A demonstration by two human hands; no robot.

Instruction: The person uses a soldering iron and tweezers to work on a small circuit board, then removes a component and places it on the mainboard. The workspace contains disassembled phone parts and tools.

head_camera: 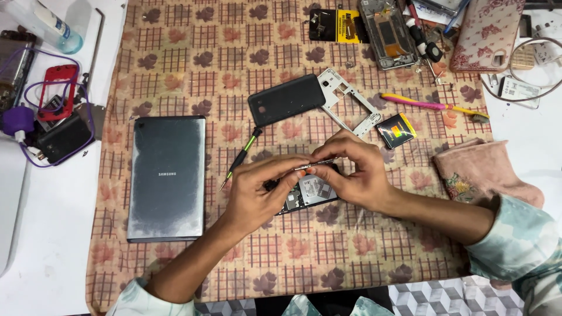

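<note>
Both your hands meet over an opened phone point(307, 193) lying near the middle of the patterned cloth point(374, 257) that covers the surface. Your left hand point(257, 190) has thumb and fingers pinched on one end of a thin metal tool point(313, 165), likely tweezers, and your right hand point(354, 169) closes its fingertips on the other end, so the tool bridges the two hands just above the phone's exposed insides. The phone is partly hidden under your fingers.

Just left of your left hand lies a green-handled screwdriver point(241, 157), tilted, its tip toward you. Farther left, a grey tablet point(168, 178) rests face down. Beyond your hands sit a black back cover point(287, 99) and, touching it, a white phone frame point(345, 99). A small battery point(396, 130) lies just right of that frame, with a pink and yellow toothbrush point(433, 106) beyond it. A folded pink cloth point(483, 172) sits near your right forearm.
</note>
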